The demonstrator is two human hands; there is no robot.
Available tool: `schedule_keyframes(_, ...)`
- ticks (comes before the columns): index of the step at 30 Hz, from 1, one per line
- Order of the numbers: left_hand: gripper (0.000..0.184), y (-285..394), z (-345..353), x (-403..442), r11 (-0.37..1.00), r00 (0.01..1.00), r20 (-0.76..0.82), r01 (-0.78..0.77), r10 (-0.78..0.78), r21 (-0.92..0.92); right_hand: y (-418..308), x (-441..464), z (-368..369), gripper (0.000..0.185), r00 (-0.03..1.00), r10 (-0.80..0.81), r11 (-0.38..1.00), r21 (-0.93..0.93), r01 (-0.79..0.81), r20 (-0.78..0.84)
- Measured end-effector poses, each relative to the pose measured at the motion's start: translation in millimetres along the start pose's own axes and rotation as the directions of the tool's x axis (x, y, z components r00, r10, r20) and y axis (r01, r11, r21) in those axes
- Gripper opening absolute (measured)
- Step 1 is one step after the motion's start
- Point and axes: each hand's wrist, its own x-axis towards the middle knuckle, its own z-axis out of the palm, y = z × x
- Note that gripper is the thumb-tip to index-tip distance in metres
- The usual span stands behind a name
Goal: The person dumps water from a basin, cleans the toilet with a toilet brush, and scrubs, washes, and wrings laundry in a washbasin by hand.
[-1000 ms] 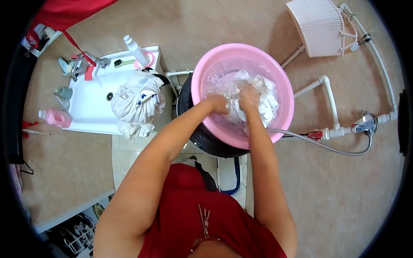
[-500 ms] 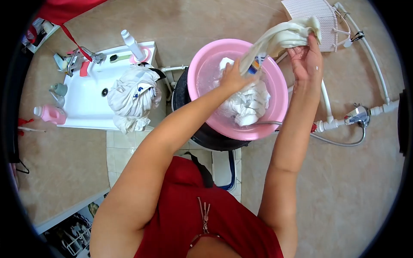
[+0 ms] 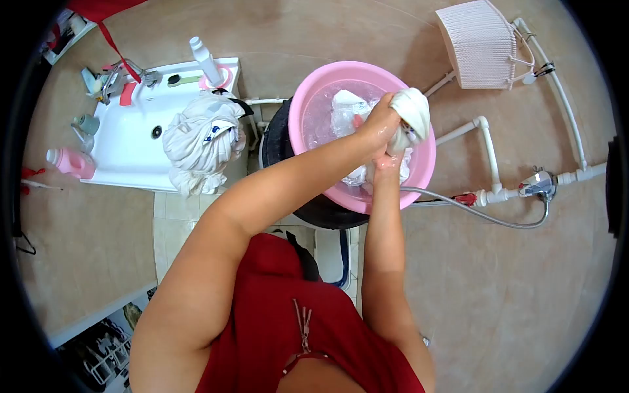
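Observation:
Over a pink basin (image 3: 304, 85) of water, my left hand (image 3: 380, 124) is closed around a bunched wet white garment (image 3: 413, 114). Just below it my right hand (image 3: 386, 160) grips the lower part of the same cloth; its fingers are partly hidden. The garment is folded into a thick bundle, with a small dark blue patch showing near my hands. More white laundry (image 3: 347, 108) lies in the water beneath, partly covered by my hands and arms.
A white sink (image 3: 124, 157) at left bears a heap of white laundry (image 3: 200, 141) and a white bottle (image 3: 205, 62). A pink bottle (image 3: 72, 162) stands at its corner. White pipes, a metal hose (image 3: 498, 219) and a woven basket (image 3: 481, 49) are on the right.
My right hand has come down and left from the upper right to the basin. The garment, stretched out before, is now gathered in a bundle between both hands.

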Motion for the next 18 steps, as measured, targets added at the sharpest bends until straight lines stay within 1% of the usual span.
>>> schedule_keyframes(1, 0.017, -1.9, -4.0, -4.1, 0.999, 0.999, -0.038, -0.005, 0.004, -0.039, -1.9, 4.0, -7.3, 0.053, 0.999, -0.022, 0.998, 0.052, 0.020, 0.033)
schedule_keyframes(2, 0.020, -1.8, -11.6, -8.0, 0.990, 0.991, -0.124, -0.035, 0.052, 0.133, -4.5, 9.3, -15.5, 0.055, 0.997, -0.051, 0.993, 0.106, 0.044, 0.065)
schedule_keyframes(3, 0.024, -4.3, -26.1, -9.9, 0.952, 0.974, -0.194, -0.052, 0.115, 0.301, -14.5, 27.4, -33.4, 0.052, 0.934, -0.201, 0.932, -0.236, 0.274, 0.294)
schedule_keyframes(4, 0.028, -6.3, -41.1, -11.4, 0.887, 0.949, -0.252, -0.055, 0.188, 0.458, -24.5, 46.0, -52.6, 0.049, 0.799, -0.335, 0.705, -0.429, 0.565, 0.500)
schedule_keyframes(5, 0.036, -6.4, -61.2, -15.2, 0.830, 0.973, -0.218, 0.062, 0.073, 0.555, -35.2, 51.8, -61.3, 0.047, 0.838, -0.232, 0.969, 0.042, 0.244, 0.494)
schedule_keyframes(6, 0.045, -4.3, -84.8, -20.1, 0.746, 0.979, -0.198, 0.165, -0.046, 0.645, -38.2, 41.5, -45.7, 0.045, 0.906, -0.253, 0.962, -0.014, 0.273, 0.340)
schedule_keyframes(7, 0.054, -1.3, -97.8, -23.4, 0.640, 0.967, -0.194, 0.254, -0.165, 0.725, -40.6, 18.1, -9.8, 0.043, 0.946, -0.273, 0.954, -0.075, 0.290, 0.176)
schedule_keyframes(8, 0.062, 0.4, -99.4, -30.5, 0.716, 0.926, -0.238, 0.377, -0.293, 0.588, -38.9, -0.3, 19.7, 0.042, 0.955, -0.295, 0.946, -0.136, 0.293, 0.006)
schedule_keyframes(9, 0.070, 1.7, -98.6, -41.6, 0.754, 0.869, -0.257, 0.495, -0.422, 0.433, -34.0, -9.1, 36.6, 0.041, 0.951, -0.307, 0.938, -0.176, 0.300, -0.016)
schedule_keyframes(10, 0.078, 4.3, -97.0, -48.0, 0.755, 0.799, -0.251, 0.599, -0.546, 0.267, -28.6, -15.8, 50.6, 0.040, 0.946, -0.322, 0.927, -0.214, 0.307, -0.036)
schedule_keyframes(12, 0.088, 9.0, -87.9, -46.7, 0.745, 0.728, -0.175, 0.665, -0.663, -0.058, -17.2, -21.2, 57.4, 0.042, 0.936, -0.347, 0.900, -0.301, 0.314, -0.059)
schedule_keyframes(13, 0.093, 9.6, -83.4, -43.4, 0.705, 0.699, -0.120, 0.674, -0.705, -0.221, -14.4, -24.8, 58.0, 0.042, 0.958, -0.286, 0.924, -0.269, 0.271, -0.019)
schedule_keyframes(14, 0.080, -1.1, -92.5, -32.1, 0.699, 0.722, 0.018, 0.676, -0.692, -0.235, -11.2, -30.5, 57.5, 0.042, 0.975, -0.222, 0.945, -0.239, 0.221, 0.023)
schedule_keyframes(15, 0.072, -4.4, -87.9, -26.7, 0.718, 0.766, 0.042, 0.619, -0.642, -0.317, -5.3, -37.5, 56.3, 0.042, 0.986, -0.152, 0.964, -0.210, 0.163, 0.066)
schedule_keyframes(16, 0.063, -6.7, -82.3, -20.4, 0.734, 0.812, 0.051, 0.551, -0.582, -0.398, 5.8, -48.6, 60.4, 0.041, 0.978, -0.186, 0.955, -0.219, 0.202, 0.091)
schedule_keyframes(17, 0.055, -6.8, -79.8, -13.9, 0.747, 0.859, 0.041, 0.466, -0.511, -0.475, 11.2, -56.6, 58.6, 0.042, 0.986, -0.160, 0.963, -0.212, 0.168, 0.056)
schedule_keyframes(18, 0.043, -22.1, -87.5, -0.1, 0.779, 0.877, 0.006, 0.429, -0.480, -0.456, 13.4, -62.5, 55.0, 0.043, 0.992, -0.121, 0.972, -0.202, 0.123, 0.022)
